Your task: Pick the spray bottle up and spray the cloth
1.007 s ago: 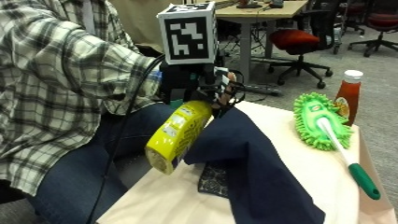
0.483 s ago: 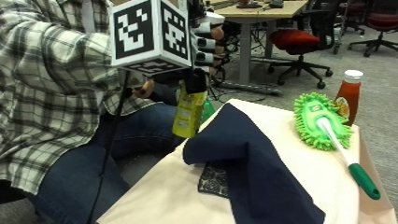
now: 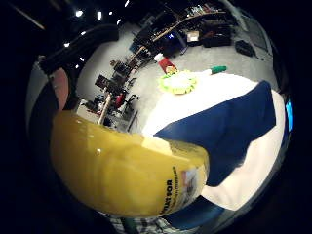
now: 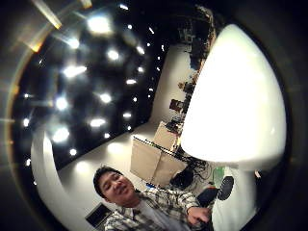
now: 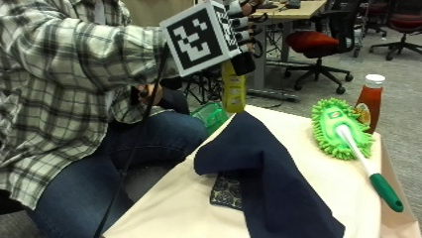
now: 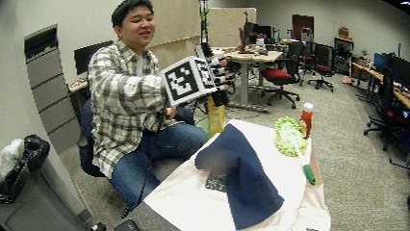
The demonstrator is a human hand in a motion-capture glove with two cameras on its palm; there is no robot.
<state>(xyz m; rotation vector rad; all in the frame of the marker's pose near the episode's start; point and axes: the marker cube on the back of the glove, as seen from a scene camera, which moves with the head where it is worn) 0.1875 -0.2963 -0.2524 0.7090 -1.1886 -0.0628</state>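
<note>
Holding: gloved right hand (image 5: pixel 240 27), fingers curled round the tall yellow plastic spray bottle (image 5: pixel 233 89)
Bottle: upright, above the desk's (image 5: pixel 316 173) far edge
Cloth: dark blue cloth (image 5: pixel 264 168), draped across the desk

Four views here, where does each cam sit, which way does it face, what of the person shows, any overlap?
Little finger side palm view: on the gloved palm, facing the yellow spray bottle close up, navy cloth on the table beyond; glove strap at the edge.
Thumb side palm view: same palm, facing ceiling lights and the bottle's white top; plaid shirt shows.
Outside view: beside the table, facing the right hand gripping the raised bottle; torso, leg.
Wide outside view: further back, whole seated person.
Shared: green duster and ketchup bottle, in three views.
</note>
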